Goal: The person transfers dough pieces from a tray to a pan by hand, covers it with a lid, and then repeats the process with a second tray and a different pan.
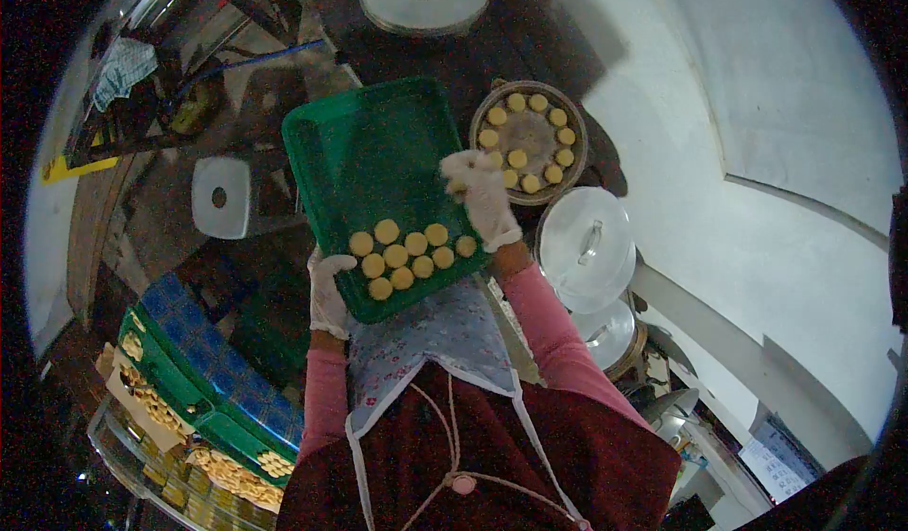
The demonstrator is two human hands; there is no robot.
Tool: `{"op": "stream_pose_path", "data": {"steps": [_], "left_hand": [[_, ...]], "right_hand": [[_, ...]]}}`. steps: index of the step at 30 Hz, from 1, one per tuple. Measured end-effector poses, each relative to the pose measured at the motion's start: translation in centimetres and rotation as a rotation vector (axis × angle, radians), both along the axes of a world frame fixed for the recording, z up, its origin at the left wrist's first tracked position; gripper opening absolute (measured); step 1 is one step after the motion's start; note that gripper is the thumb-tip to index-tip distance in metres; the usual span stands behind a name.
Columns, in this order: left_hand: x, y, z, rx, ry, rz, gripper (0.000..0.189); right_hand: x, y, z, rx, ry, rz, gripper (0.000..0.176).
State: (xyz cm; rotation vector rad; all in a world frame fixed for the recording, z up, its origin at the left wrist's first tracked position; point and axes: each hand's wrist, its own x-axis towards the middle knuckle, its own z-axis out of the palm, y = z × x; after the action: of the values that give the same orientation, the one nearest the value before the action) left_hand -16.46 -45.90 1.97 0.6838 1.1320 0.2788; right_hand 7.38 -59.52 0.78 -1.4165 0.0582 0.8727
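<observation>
Left hand [328, 295] grips the green tray [369, 143], right hand [482, 195] pinches one dough round [457, 188]; the steamer basket [528, 137] at one o'clock looks nearly ringed, with about ten rounds [407, 247] left on the tray.

No legible text, label or number anywhere in view.

Far half of green rectangular plastic tray [369, 143] is bare and open from above. Round yellow cakes [409, 247] crowd its near end. White-gloved right hand [482, 195] fills the gap to round metal steamer rack [528, 136]. Rack middle is free, ring of cakes [558, 118] along its rim. Domed silver lid [586, 247] sits just near it. White square stool [220, 196] stands left, apart.
</observation>
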Motion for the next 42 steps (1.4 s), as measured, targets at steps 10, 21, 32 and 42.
{"op": "stream_pose_path", "data": {"steps": [10, 21, 32, 42], "left_hand": [[1.2, 0.4, 1.6, 0.041, -0.009, -0.015, 0.037], [-1.3, 1.0, -1.1, 0.164, -0.095, -0.123, 0.061], [-0.9, 1.4, -2.0, 0.095, 0.054, -0.01, 0.041], [-3.3, 1.4, -5.9, 0.598, 0.081, -0.381, 0.026]], "right_hand": [[12.7, -8.3, -11.3, -0.543, -0.839, 0.105, 0.032], [14.0, -9.4, -20.7, -0.694, -1.157, 0.047, 0.026], [11.6, -13.8, -18.4, -0.617, -0.675, -0.016, 0.027], [5.4, -5.2, -7.6, -0.529, -1.009, -0.069, 0.021]]}}
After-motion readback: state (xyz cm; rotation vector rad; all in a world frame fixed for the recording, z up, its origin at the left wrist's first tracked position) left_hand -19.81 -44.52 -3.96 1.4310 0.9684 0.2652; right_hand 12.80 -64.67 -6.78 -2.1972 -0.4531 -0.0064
